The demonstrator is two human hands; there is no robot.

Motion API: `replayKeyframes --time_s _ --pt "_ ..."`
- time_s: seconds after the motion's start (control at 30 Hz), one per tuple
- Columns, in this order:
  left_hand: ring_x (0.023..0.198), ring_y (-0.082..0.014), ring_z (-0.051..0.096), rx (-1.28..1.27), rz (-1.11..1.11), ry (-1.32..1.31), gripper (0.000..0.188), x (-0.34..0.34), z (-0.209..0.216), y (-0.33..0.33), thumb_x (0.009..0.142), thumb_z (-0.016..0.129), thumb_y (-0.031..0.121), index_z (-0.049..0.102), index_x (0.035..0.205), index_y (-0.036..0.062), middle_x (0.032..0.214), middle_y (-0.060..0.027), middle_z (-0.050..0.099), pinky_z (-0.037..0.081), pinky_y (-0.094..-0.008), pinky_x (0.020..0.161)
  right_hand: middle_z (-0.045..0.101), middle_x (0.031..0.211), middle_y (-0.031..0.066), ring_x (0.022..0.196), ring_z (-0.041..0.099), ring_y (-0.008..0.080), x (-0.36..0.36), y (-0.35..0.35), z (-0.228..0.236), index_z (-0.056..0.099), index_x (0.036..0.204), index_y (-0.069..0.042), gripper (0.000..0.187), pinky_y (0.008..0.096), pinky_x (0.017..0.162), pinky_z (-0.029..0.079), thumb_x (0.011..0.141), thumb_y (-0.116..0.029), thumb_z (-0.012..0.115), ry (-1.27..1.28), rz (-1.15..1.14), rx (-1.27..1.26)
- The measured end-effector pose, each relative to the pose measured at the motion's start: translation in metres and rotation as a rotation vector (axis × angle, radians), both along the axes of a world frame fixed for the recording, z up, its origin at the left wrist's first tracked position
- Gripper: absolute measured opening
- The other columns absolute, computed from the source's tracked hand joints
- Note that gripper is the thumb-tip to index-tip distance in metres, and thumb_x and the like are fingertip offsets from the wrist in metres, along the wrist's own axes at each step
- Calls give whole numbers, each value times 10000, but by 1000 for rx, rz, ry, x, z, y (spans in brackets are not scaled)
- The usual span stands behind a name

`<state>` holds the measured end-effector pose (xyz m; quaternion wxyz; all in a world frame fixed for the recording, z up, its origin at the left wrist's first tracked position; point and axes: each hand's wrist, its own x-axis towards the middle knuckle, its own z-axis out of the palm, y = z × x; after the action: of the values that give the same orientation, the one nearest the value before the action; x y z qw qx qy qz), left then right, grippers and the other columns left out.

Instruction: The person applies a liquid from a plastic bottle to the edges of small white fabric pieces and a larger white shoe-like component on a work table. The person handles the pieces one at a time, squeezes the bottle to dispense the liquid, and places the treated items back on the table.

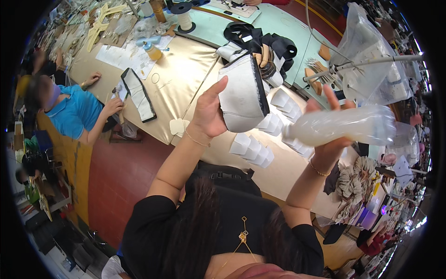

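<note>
My left hand grips a curved white shoe-upper piece with black edging, raised above the table. Its thumb points up along the near side of the piece. To the right, my right hand is wrapped round a cloudy plastic squeeze bottle, tipped on its side with the narrow end toward the upper piece. Motion blurs the bottle and some of those fingers. Below both hands, small white cut pieces lie in overlapping rows on the table.
Beyond my left hand sits a pile of black-and-white pieces. A co-worker in a blue shirt works at the left beside another black-edged piece. A yellow bottle and thread spool stand farther back. A plastic-covered machine is right.
</note>
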<state>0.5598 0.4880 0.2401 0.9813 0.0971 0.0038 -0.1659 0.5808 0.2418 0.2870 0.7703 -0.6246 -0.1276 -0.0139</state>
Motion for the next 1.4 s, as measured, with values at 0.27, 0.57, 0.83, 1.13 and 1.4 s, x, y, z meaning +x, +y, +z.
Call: replayKeyframes --time_s 0.27,0.57,0.83,1.13,1.4 --pt "1153 -238 458 250 118 -123 428 6 18 -32 910 404 154 339 1264 -79 1228 -167 476 361 -346 983 509 1088 332 989 548 423 20 43 19 214 1294 -51 844 495 852 454 737 -547 610 -515 -432 89" --pt "991 -181 563 381 214 -14 328 -7 28 -47 895 491 120 459 1193 -11 1106 -109 564 465 -321 852 471 1162 327 1009 536 430 12 59 7 187 1306 -79 828 497 866 441 728 -365 706 -766 -216 -52" --pt "972 -186 571 396 148 83 308 -5 27 -42 915 456 172 491 1156 -17 1085 -104 579 455 -318 856 491 1104 344 1006 531 441 12 60 18 231 1270 -8 747 526 841 459 785 -410 632 -759 -171 -94" --pt "1098 -207 505 137 59 125 437 -6 33 -41 951 309 315 413 1247 12 1200 -104 521 365 -374 966 477 1116 346 973 544 442 16 62 10 211 1299 -6 723 538 865 440 808 -347 618 -554 -322 -56" --pt "1156 -204 436 36 -41 96 479 -7 40 -44 950 278 374 362 1286 44 1255 -74 463 316 -364 993 525 1069 318 973 561 400 15 66 11 260 1243 -13 732 510 852 454 768 -417 642 -424 -228 2"
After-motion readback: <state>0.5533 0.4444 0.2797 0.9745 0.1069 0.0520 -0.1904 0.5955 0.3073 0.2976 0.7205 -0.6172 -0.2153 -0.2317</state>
